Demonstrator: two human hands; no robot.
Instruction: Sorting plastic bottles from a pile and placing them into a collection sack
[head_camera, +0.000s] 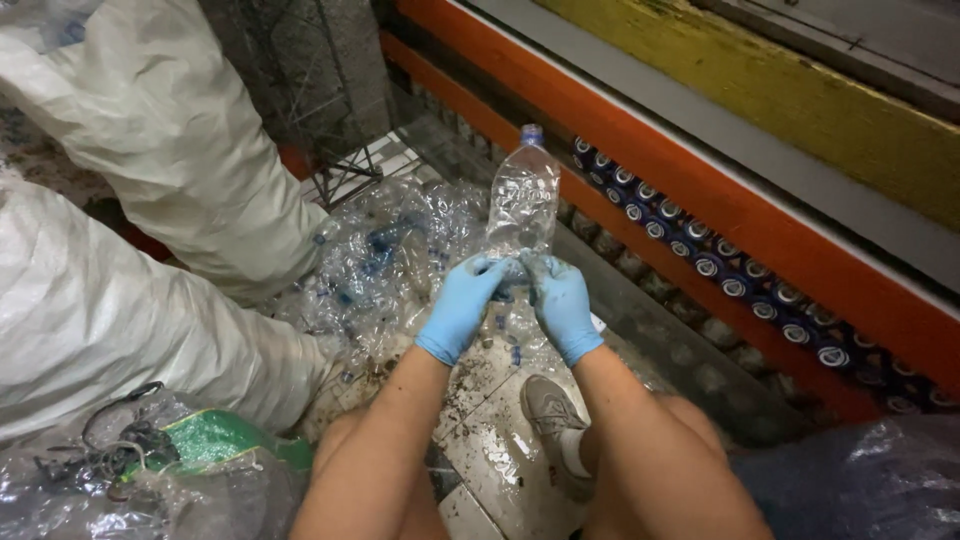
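A clear, crumpled plastic bottle (523, 200) with a blue cap stands upright in front of me, cap pointing up. My left hand (462, 305) in a blue glove grips its lower end from the left. From the right, my right hand (563, 305), also gloved in blue, holds the same lower end. Behind and left of the bottle lies a heap of crushed clear bottles (385, 260) with blue caps and bits of label on the floor.
Two big white sacks (150, 130) fill the left side. A green bag (215, 440) and tangled black cord lie at lower left. My shoe (553, 420) rests on dirty tiles. An orange shelf beam (720, 200) over rows of blue-topped cans runs along the right.
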